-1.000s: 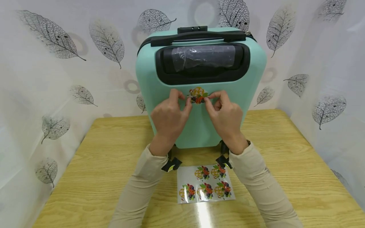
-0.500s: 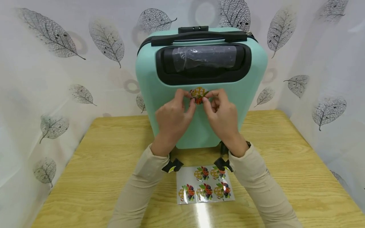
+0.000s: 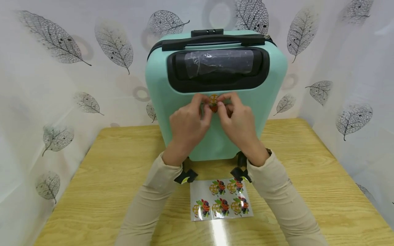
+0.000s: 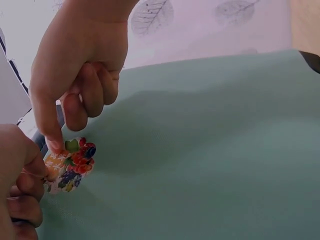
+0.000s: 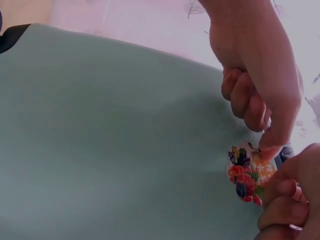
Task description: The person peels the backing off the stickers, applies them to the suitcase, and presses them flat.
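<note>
At the centre, a fruit-printed sticker, up against the mint suitcase, on the shell just below the black recess. Pinched near its left edge between finger and thumb of the left grip, and near its right edge likewise by the right grip; both closed on it, neither free. Compared with a second ago, fingertips nearer each other and less of the print showing between them, yet at about the same spot on the shell. Probably meaning, for the work in hand, closer handling of the sticker rather than a change of place, with the setting of it apparently not yet complete. No telling about its back: stuck down already, or merely resting. Higher up, inside the recess, a wrinkled clear film; above that, a black carry handle. Below, on the wooden tabletop, a glossy sheet bearing five more stickers, bare at its upper left. Behind, a pale leaf-patterned backdrop.
</note>
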